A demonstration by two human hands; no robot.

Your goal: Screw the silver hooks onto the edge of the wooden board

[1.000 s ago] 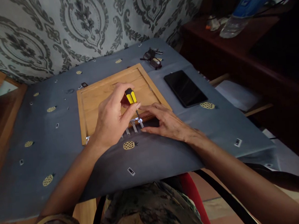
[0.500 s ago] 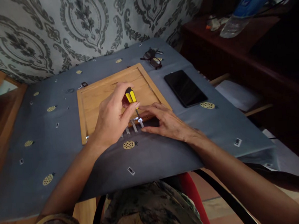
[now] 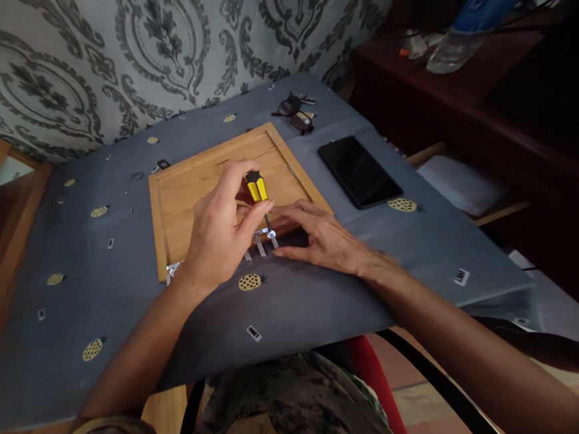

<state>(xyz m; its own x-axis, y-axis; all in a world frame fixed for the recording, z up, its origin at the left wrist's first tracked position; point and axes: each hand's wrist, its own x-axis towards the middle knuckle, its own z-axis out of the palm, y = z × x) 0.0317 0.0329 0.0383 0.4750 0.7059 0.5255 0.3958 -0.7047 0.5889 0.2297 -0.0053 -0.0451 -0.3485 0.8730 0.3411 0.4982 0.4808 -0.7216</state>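
Observation:
My left hand (image 3: 223, 225) is closed around the yellow and black handle of a screwdriver (image 3: 257, 187). Its shaft points down, and the tip meets a shiny metal fitting (image 3: 271, 235) on the near edge of a framed wooden panel (image 3: 290, 160). On the other side, my right hand (image 3: 316, 235) grips around that fitting, with thumb below and index finger above at the panel's edge. Beside it, several grey strips (image 3: 260, 249) stick out toward me. Another metal piece (image 3: 173, 269) shows at the panel's near left corner, partly behind my left wrist.
A black phone (image 3: 360, 171) lies right of the panel, with dark glasses (image 3: 295, 113) farther back. The table wears a grey pineapple-print cloth (image 3: 126, 310). A plastic bottle (image 3: 479, 18) stands on a dark red surface (image 3: 507, 49) at the far right.
The screwdriver handle has turned and shifted slightly right in my left hand. The left wrist has moved a little, uncovering more of the corner metal piece. My right hand stays put.

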